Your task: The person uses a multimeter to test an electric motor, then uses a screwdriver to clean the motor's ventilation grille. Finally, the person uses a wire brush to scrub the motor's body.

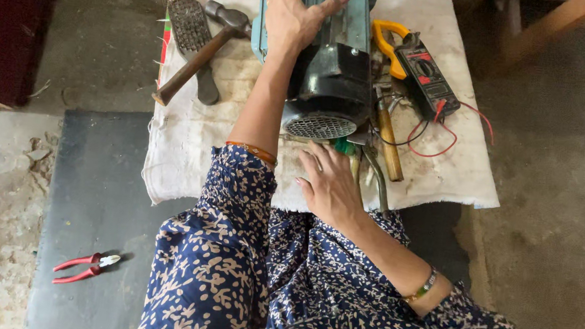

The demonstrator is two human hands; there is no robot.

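A person in a navy floral garment works over a stained white cloth (450, 165) spread on a low counter (97, 188), tools crowding an electric motor (330, 75) at its centre. To the left lie a wire brush (191, 33) and a wooden-handled hammer (199, 55), its shaft crossing the brush; to the right, a clamp meter (423, 73) with yellow jaws trails red and black leads. Red-handled pliers (86, 266) lie well apart on the dark slab. The motor — teal ribbed body, black fan cover with a grey grille facing the camera — sits toward the cloth's far edge. The left hand (292, 14) lies open, palm down, on the ribbed housing; the right hand (330, 182) rests with loosely spread fingers on hand tools just below the grille, gripping nothing visibly. Those tools — a green handle, a wooden one — are partly covered and hard to identify. The motor's far end is cut off by the frame.
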